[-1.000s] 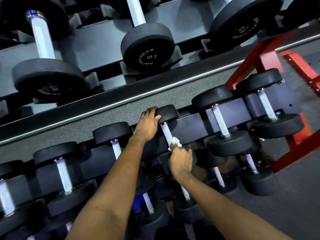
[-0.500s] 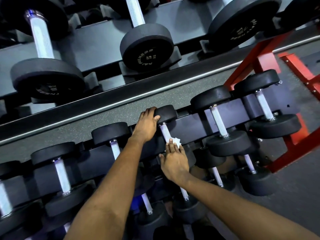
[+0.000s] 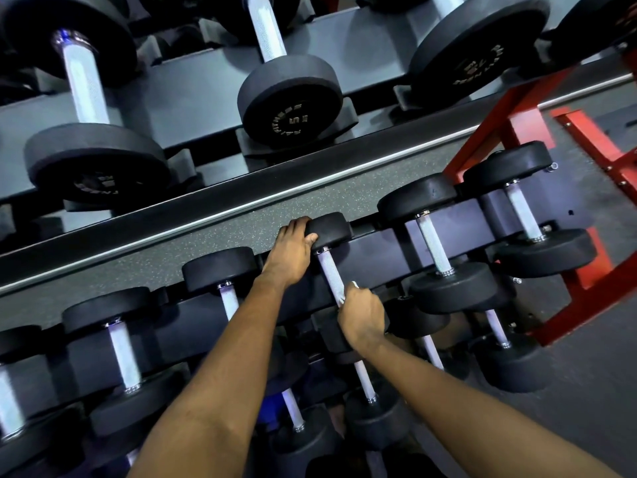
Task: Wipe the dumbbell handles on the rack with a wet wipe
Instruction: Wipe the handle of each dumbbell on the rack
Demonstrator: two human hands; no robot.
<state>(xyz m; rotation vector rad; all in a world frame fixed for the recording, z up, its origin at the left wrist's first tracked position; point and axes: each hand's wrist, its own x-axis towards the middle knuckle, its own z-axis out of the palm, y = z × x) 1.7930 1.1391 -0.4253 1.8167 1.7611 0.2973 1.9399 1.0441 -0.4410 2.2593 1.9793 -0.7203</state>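
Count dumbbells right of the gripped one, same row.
2: nearer dumbbell beside the gripped dumbbell, farther dumbbell by the red frame. None seems hidden in that row.

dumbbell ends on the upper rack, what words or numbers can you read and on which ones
"5": on the end face of the middle upper dumbbell.
"FITNESS": in the ring of letters around it; the rest is unclear.
Upper right dumbbell: ringed lettering, too blurred to read.
Upper left dumbbell: lettering too blurred to read.
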